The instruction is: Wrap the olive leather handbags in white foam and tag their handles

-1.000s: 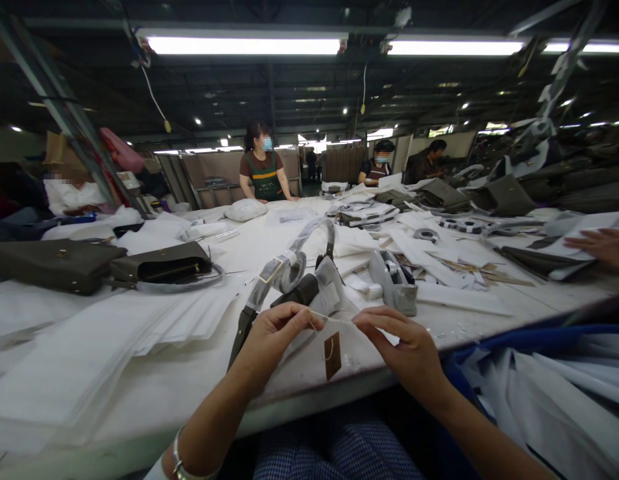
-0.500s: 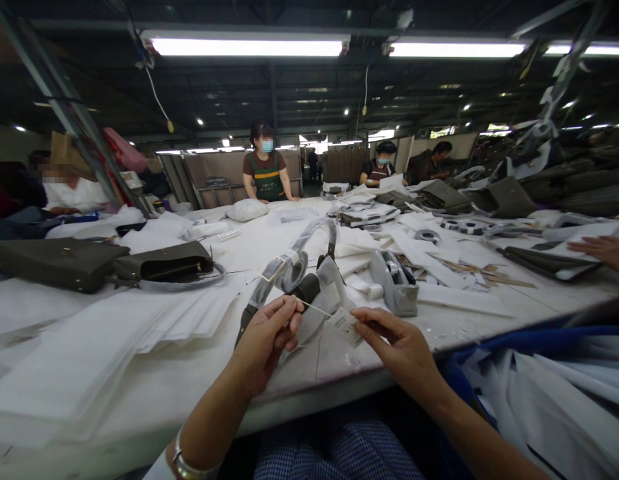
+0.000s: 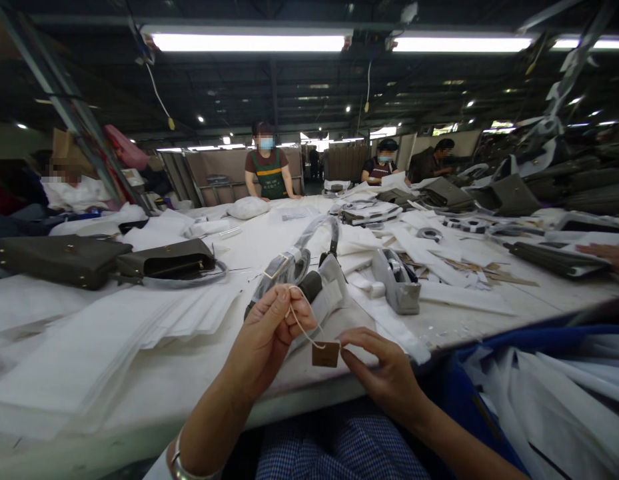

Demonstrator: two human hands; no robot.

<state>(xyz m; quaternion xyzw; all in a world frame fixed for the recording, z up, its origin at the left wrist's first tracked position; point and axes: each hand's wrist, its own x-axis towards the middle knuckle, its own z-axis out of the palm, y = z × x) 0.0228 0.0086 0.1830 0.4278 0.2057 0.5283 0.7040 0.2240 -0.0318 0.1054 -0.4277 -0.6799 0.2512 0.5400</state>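
My left hand (image 3: 266, 337) is closed, pinching the top of a thin pale string (image 3: 302, 325) above the table's near edge. A small brown tag (image 3: 325, 354) hangs from that string. My right hand (image 3: 378, 372) pinches the tag's right side with thumb and fingers. Just behind my hands lies a bag strap wrapped in clear plastic (image 3: 294, 263) with a dark end piece (image 3: 309, 287) and white paper wrapping around it.
A grey tape dispenser (image 3: 396, 280) stands to the right of the strap. Dark handbags (image 3: 64, 259) lie at the left on stacked white sheets (image 3: 119, 333). Other workers stand at the far end; another person's hand (image 3: 606, 253) rests at the right edge. White material fills a blue bin (image 3: 549, 393).
The string was stretched level between my hands; now my left hand has risen, my right hand has dropped toward me, and the tag hangs below, brown side showing.
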